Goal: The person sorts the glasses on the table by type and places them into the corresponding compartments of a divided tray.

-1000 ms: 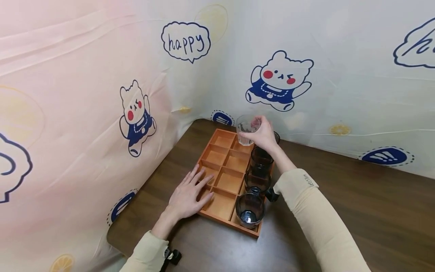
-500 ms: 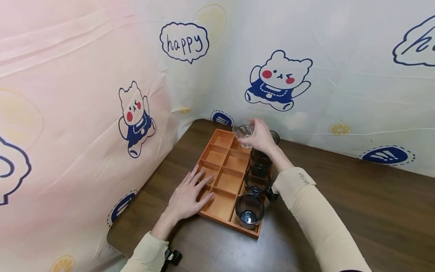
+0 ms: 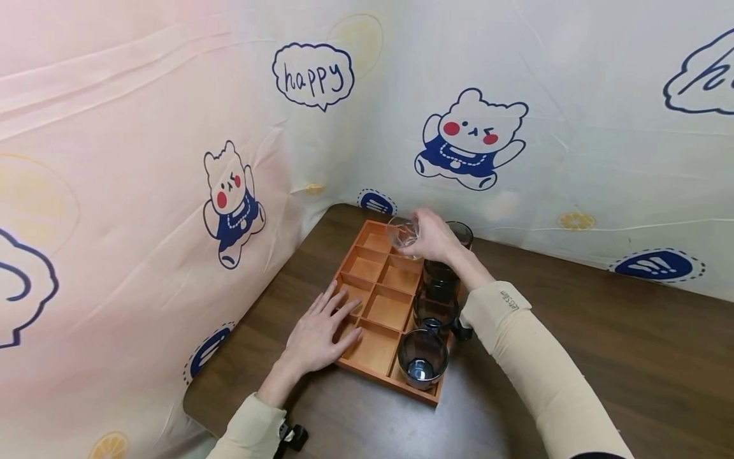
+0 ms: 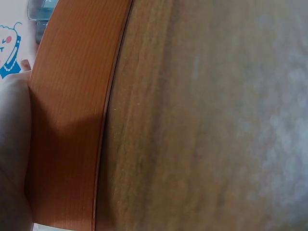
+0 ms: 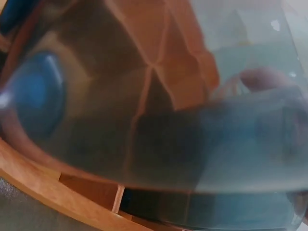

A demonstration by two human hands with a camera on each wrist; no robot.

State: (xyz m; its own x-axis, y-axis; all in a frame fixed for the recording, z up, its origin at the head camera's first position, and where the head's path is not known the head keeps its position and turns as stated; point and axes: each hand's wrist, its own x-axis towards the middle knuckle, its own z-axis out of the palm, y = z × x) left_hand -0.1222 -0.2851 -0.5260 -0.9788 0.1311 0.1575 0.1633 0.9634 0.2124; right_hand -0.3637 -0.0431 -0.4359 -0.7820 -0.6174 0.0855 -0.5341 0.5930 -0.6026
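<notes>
My right hand [image 3: 438, 243] grips a clear glass cup [image 3: 402, 236] at the far end of an orange wooden tray [image 3: 378, 347] with compartments. The cup tilts slightly, and its base overlaps the far compartment of the middle row. My left hand [image 3: 312, 336] rests on the tray's left edge, fingers spread and straight over the nearer compartments. Several dark tinted glass cups stand along the right row, the closest cup [image 3: 422, 360] at the near corner. In the right wrist view, tinted glass [image 5: 106, 139] fills most of the picture. The left wrist view shows the tray's side wall [image 4: 72, 106].
The tray lies on a dark brown wooden table [image 3: 579, 319]. Printed cloth [image 3: 367, 140] hangs behind the table's left and far edges. Another dark cup [image 3: 463, 233] stands at the far right, partly behind my right hand.
My right hand has lowered the clear cup toward the tray's far middle compartment, shifting slightly left, and the cup tilts more. My left hand stays on the tray's edge.
</notes>
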